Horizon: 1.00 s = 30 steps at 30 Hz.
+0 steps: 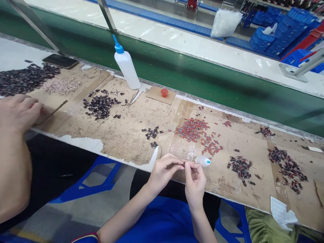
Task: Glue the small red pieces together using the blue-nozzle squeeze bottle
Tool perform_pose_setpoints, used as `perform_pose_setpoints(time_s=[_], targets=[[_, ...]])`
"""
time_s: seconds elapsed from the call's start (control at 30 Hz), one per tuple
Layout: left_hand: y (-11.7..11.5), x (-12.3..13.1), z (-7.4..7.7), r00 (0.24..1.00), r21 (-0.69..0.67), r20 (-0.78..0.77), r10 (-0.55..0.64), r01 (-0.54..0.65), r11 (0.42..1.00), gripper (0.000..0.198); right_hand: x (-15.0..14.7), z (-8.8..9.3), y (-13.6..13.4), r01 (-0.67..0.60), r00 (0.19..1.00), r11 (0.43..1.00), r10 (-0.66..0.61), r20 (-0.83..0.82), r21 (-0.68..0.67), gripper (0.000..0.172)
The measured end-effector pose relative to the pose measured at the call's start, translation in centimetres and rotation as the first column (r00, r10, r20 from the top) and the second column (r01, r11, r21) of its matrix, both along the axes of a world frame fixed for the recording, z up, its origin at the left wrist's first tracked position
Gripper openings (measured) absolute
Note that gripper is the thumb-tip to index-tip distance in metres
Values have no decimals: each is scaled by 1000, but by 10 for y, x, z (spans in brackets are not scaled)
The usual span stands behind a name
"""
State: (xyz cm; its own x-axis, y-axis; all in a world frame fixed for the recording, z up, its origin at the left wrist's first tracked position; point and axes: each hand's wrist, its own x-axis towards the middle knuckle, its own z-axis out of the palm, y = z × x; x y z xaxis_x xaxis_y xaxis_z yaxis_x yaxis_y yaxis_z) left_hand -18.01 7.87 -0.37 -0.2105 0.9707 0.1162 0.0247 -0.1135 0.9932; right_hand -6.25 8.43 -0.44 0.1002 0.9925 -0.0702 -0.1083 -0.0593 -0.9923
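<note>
My left hand (163, 171) and my right hand (196, 180) meet fingertip to fingertip at the front edge of the cardboard-covered bench (126, 135). Both are closed in a pinch around something small and dark reddish, mostly hidden by the fingers. Just beyond my right hand lies a small white bottle (201, 161) with a blue tip. Behind the hands is a pile of small red parts (191, 130), with looser red ones (211, 144) beside it. A small cluster of black parts (152, 132) lies to the left of them.
A tall white bottle (128, 69) stands at the back, near a red cup (164, 92). Dark part piles (240, 167) lie right, others (101, 106) left. A phone (60, 61) is far left. Another person's hand (19, 111) rests at the left edge. A green belt (177, 74) runs behind.
</note>
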Motion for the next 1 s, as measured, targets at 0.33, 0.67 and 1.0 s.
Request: perform_pose_setpoints(time_s=[0.33, 0.67, 1.0], targets=[[-3, 1, 9, 977, -159, 213, -17, 52, 986, 7, -1, -4, -2, 37, 995, 977, -55, 78, 209, 15], [-3, 7, 13, 987, -172, 162, 5, 23, 985, 9, 1, -8, -3, 53, 987, 960, -92, 133, 274, 6], [-4, 5, 16, 977, -226, 212, 7, 42, 973, 9, 5, 6, -2, 18, 999, 999, -19, 40, 36, 16]])
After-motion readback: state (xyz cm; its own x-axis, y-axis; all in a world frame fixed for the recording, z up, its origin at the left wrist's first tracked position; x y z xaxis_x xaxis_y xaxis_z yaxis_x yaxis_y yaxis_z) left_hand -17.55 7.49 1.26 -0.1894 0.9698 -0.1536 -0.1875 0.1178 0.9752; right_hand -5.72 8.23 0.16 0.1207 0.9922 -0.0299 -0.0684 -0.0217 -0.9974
